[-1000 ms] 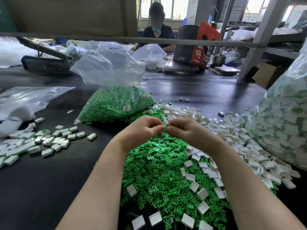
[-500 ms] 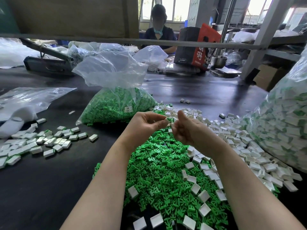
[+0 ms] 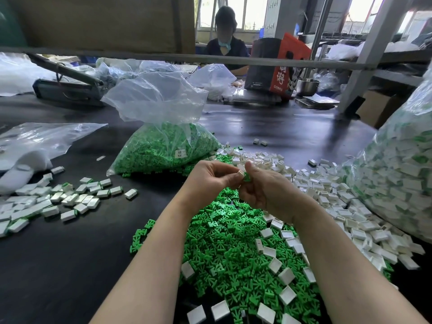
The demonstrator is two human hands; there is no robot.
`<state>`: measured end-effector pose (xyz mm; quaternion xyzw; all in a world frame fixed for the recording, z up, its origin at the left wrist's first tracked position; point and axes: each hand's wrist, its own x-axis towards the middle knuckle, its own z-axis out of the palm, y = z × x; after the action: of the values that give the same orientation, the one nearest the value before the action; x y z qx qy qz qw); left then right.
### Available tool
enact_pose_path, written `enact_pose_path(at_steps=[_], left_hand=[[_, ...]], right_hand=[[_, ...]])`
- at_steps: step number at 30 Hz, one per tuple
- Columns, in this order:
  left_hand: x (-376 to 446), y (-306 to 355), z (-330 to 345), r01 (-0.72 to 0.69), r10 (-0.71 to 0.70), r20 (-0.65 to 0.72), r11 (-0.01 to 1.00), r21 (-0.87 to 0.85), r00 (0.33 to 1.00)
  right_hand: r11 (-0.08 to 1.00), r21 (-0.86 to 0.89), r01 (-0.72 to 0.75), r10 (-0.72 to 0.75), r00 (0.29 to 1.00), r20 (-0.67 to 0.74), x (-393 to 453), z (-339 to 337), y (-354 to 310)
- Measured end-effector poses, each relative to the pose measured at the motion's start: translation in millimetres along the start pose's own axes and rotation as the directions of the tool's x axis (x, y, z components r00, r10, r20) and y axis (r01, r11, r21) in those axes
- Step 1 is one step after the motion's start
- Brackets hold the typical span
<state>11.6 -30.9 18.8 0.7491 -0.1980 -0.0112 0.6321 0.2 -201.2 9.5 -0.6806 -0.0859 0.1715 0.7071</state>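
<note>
A: Centre of frame, in the air above the green heap [image 3: 233, 242]. Our left hand [image 3: 210, 176] has its grip pinched on a small white shell [image 3: 240, 173]. Our right hand [image 3: 264, 190] grips a green clip [image 3: 246, 177] between thumb and forefinger. The two parts touch, and neither is on the desk [image 3: 58, 265].

B: Is the clip seated?

A: We cannot tell, because the fingertips hide the joint. That is our first risk. If the clip goes in tilted, we think the prongs could jam or bend when we press.

B: And the hold itself?

A: Both pinches sit right at the edges of very small parts. If a thumb slips while we push, one part likely drops into the heap below. A green clip would vanish among its likes there. The shell would be easier to spot.

B: Anything further out?

A: A half-pushed piece could end up among the finished pieces [image 3: 70, 197] at middle left, and nobody would notice it there. Also, our forearms hang low over the heap, at the lower centre of the frame. A careless swing might drag clips into the loose white shells [image 3: 327, 188] at right, or off the near edge.

B: So we square it up first and then press.
</note>
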Motion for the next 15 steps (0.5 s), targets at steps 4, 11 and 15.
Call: enact_pose_path(at_steps=[4,11,15], left_hand=[[0.9,-0.4,0.6,-0.021,0.021,0.002,0.994,0.105,1.000],[3.3,-7.6,-0.5,-0.050,0.067,-0.050,0.958,0.281,0.996],[3.3,-6.8,-1.8,0.021,-0.015,-0.084,0.997,0.078,0.996]], right_hand=[[0.997,0.047,-0.054,0.057,0.997,-0.053,0.6,1.2,-2.4],[0.992,0.098,-0.084,0.102,0.976,-0.192,1.9,1.2,-3.2],[0.991,0.118,0.070,-0.025,0.936,-0.350,3.4,-4.8,-2.2]])
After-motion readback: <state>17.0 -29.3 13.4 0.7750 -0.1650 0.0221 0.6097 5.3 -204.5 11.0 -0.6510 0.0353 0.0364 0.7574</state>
